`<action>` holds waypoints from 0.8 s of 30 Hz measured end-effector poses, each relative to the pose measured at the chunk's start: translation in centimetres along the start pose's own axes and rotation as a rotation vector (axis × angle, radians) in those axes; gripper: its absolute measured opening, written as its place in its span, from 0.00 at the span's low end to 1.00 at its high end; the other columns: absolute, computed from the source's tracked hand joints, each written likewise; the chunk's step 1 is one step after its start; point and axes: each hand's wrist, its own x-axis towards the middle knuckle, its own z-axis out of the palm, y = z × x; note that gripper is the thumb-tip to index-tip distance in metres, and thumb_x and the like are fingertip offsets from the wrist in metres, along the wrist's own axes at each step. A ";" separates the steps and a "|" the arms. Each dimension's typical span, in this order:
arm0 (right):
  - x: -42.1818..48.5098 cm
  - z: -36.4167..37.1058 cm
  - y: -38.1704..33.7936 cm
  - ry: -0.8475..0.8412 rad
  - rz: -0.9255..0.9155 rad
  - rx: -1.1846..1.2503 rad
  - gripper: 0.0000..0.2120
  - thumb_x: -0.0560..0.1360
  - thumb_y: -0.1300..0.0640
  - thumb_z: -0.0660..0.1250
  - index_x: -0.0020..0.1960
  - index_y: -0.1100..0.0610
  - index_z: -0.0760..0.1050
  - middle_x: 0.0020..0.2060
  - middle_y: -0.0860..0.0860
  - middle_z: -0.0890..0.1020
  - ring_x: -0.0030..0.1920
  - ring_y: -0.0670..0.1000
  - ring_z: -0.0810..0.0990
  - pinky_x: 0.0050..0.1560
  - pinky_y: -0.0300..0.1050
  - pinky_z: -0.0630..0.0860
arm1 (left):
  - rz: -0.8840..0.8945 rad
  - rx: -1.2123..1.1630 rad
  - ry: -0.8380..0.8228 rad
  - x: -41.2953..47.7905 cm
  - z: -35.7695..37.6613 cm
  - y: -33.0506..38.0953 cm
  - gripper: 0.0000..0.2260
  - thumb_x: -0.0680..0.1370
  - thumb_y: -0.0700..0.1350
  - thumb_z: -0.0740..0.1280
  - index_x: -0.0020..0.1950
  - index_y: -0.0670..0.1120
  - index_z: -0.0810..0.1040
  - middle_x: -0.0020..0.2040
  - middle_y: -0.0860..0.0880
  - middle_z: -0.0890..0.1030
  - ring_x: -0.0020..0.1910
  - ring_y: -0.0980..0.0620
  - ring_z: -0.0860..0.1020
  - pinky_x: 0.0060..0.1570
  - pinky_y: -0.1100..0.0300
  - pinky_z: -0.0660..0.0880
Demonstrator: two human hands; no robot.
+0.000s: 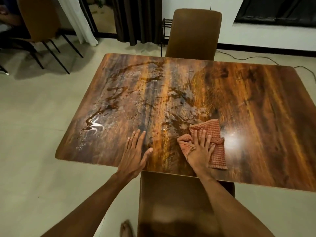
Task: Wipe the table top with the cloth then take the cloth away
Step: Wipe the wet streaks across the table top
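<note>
A glossy brown wood-grain table (pixel 256 108) fills the middle of the head view, with wet streaks across its left and centre. An orange striped cloth (pixel 216 134) lies crumpled near the front edge, right of centre. My right hand (pixel 200 147) presses flat on the cloth with fingers spread, holding it against the top. Left of it, my left hand (pixel 135 151) rests flat on the bare table, fingers together, holding nothing.
A brown chair (pixel 193 33) stands at the table's far side and another brown chair (pixel 172 202) is pushed in below me. A third chair (pixel 41 19) stands far left on the pale floor. A cable (pixel 256 57) runs along the floor at back right.
</note>
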 end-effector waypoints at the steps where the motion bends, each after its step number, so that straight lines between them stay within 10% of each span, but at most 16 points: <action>1: -0.6 0.7 -2.2 -0.010 -0.046 -0.016 0.41 0.82 0.37 0.59 0.83 0.48 0.38 0.82 0.54 0.36 0.82 0.62 0.36 0.78 0.70 0.35 | 0.010 0.005 -0.011 0.4 -0.1 -0.7 0.33 0.81 0.68 0.47 0.82 0.55 0.45 0.83 0.53 0.47 0.80 0.58 0.41 0.77 0.56 0.35; 6: -3.8 5.2 -11.4 -0.038 -0.428 -0.111 0.31 0.85 0.41 0.51 0.83 0.44 0.44 0.82 0.48 0.39 0.83 0.56 0.40 0.80 0.67 0.43 | 0.066 0.012 -0.060 3.0 -1.9 -4.3 0.33 0.81 0.65 0.48 0.82 0.49 0.52 0.82 0.47 0.55 0.82 0.48 0.52 0.80 0.48 0.44; 12: -6.7 3.0 -5.8 0.163 0.364 0.078 0.31 0.82 0.39 0.40 0.83 0.45 0.47 0.84 0.54 0.49 0.83 0.61 0.45 0.77 0.73 0.47 | 0.117 0.039 -0.045 4.2 -6.0 -11.4 0.32 0.81 0.66 0.47 0.81 0.51 0.51 0.82 0.47 0.56 0.81 0.48 0.52 0.78 0.52 0.41; 19: -9.0 10.0 -24.9 0.000 -0.229 -0.092 0.28 0.84 0.42 0.46 0.83 0.42 0.49 0.84 0.49 0.47 0.83 0.58 0.44 0.77 0.72 0.45 | 0.142 -0.053 -0.107 4.9 -9.2 -16.5 0.33 0.81 0.66 0.45 0.81 0.51 0.50 0.82 0.46 0.55 0.81 0.50 0.50 0.76 0.62 0.33; 24: -2.8 8.1 -26.9 -0.013 0.065 -0.048 0.30 0.85 0.42 0.50 0.84 0.44 0.43 0.83 0.51 0.41 0.83 0.60 0.39 0.78 0.72 0.42 | 0.058 -0.067 -0.087 5.4 -12.0 -20.8 0.32 0.81 0.65 0.48 0.82 0.51 0.51 0.82 0.48 0.55 0.81 0.49 0.51 0.79 0.54 0.39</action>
